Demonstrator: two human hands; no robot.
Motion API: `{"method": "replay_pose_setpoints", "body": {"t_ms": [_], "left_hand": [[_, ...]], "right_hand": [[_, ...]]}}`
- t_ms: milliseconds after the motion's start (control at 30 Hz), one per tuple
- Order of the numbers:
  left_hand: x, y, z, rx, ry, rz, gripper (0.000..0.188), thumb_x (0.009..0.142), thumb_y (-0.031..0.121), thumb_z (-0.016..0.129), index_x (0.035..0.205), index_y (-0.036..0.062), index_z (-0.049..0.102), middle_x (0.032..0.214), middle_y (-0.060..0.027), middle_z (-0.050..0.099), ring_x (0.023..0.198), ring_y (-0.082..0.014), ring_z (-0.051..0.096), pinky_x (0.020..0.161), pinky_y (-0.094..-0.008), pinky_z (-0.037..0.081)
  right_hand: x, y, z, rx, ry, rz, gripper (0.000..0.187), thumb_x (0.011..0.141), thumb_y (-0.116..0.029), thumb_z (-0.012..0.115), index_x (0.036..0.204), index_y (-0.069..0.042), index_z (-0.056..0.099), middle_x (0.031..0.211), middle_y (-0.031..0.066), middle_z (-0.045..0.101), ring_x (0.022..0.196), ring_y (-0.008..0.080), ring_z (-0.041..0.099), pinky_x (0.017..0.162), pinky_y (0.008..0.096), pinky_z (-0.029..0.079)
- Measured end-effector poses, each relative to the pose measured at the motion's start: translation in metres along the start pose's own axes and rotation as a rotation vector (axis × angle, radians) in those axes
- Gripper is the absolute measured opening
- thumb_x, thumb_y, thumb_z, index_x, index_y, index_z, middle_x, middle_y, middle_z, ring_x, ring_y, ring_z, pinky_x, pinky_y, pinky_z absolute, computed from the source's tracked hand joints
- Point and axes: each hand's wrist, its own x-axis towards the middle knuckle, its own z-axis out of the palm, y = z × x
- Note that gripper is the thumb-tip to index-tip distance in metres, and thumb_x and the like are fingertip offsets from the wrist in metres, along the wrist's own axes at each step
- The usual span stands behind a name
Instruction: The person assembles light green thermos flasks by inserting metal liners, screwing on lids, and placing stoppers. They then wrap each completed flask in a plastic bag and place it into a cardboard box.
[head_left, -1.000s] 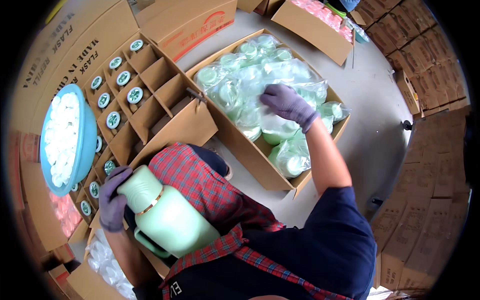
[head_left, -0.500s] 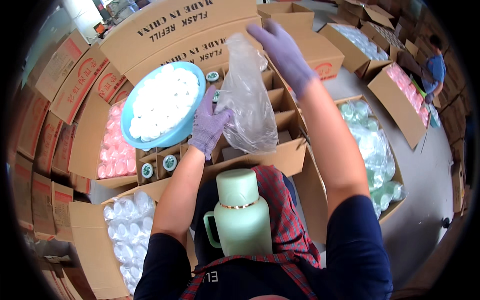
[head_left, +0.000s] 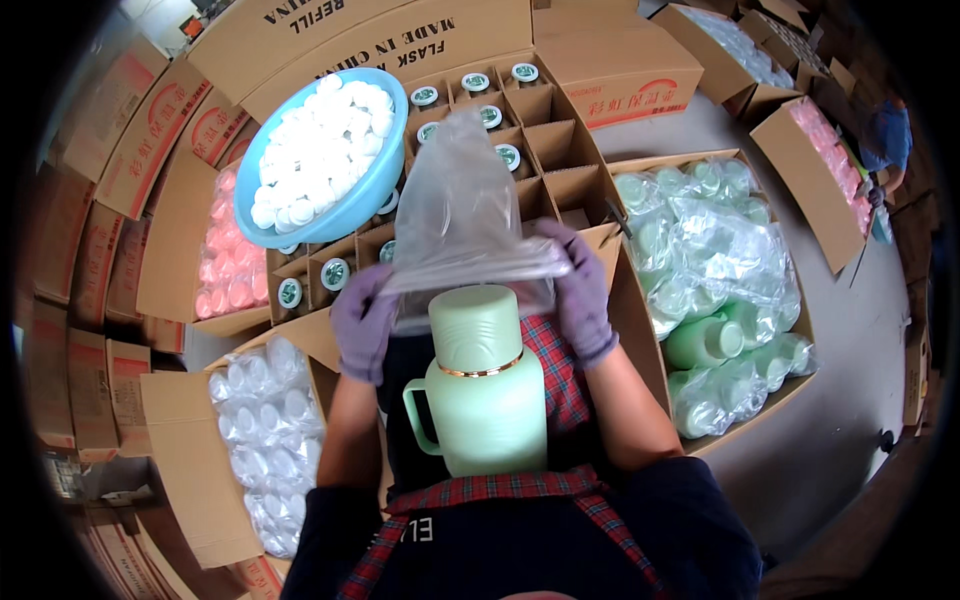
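A clear plastic bag (head_left: 458,205) is stretched between my gloved hands, its mouth toward me. My left hand (head_left: 362,318) grips the left corner of the mouth, and my right hand (head_left: 578,290) pinches the right corner. Just below the bag's edge, a pale green flask (head_left: 484,405) with a handle, a gold band and a green cup lid stands upright in my lap. The bag's near edge hangs close behind the lid; whether they touch I cannot tell.
Ahead, a divided carton (head_left: 560,145) holds several white-capped flasks. On its left part rests a blue basin (head_left: 385,165) of white caps. Cartons of bagged green lids and cups (head_left: 720,270), pink parts (head_left: 232,265) and clear-white parts (head_left: 265,440) surround me. Another person (head_left: 888,140) works far right.
My right hand has come down from above the carton to the bag's right corner. My left hand has moved down and left. The bag's mouth is now spread wide and nearer the flask.
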Motion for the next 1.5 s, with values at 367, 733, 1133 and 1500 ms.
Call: {"method": "replay_pose_setpoints", "body": {"t_ms": [367,733,1133,1500], "left_hand": [[-0.242,-0.006,-0.068,0.409,-0.284,0.422,0.026,0.077,0.01,0.072,0.102,0.0031,0.066,0.085,-0.0123,0.066,0.079,-0.0331,0.067,0.068,-0.0429,0.053],[-0.155,0.065,0.009,0.074,-0.258,0.009,0.051,0.089,0.007,0.058,0.137,-0.0053,0.047,0.144,-0.0248,0.045,0.13,-0.041,0.047,0.11,-0.045,0.034],[-0.142,0.094,0.077,0.151,-0.998,0.266,0.067,0.079,0.01,0.074,0.139,-0.0039,0.049,0.142,-0.0265,0.048,0.131,-0.0408,0.05,0.11,-0.0442,0.04],[-0.077,0.102,0.062,0.392,-0.766,0.362,0.047,0.081,0.004,0.067,0.127,-0.0039,0.06,0.125,-0.0224,0.062,0.115,-0.0385,0.06,0.1,-0.0424,0.048]], "right_hand": [[-0.202,-0.017,-0.043,-0.698,-0.532,-0.174,0.041,0.091,-0.024,0.07,0.119,-0.001,0.05,0.113,0.0179,0.061,0.104,0.0308,0.061,0.088,0.04,0.051],[-0.069,-0.128,0.06,-0.938,-0.675,-0.957,0.036,0.085,-0.029,0.063,0.116,-0.01,0.06,0.118,0.0126,0.055,0.119,0.0352,0.05,0.103,0.0514,0.04],[-0.2,-0.161,-0.177,-1.142,-0.378,-0.243,0.051,0.089,-0.033,0.074,0.133,-0.011,0.062,0.081,0.0101,0.067,0.069,0.0246,0.064,0.067,0.0371,0.053],[-0.07,-0.075,-0.306,-1.73,-0.35,0.925,0.041,0.085,-0.02,0.063,0.121,-0.002,0.066,0.11,0.0238,0.069,0.105,0.0378,0.066,0.088,0.0465,0.052]]}}
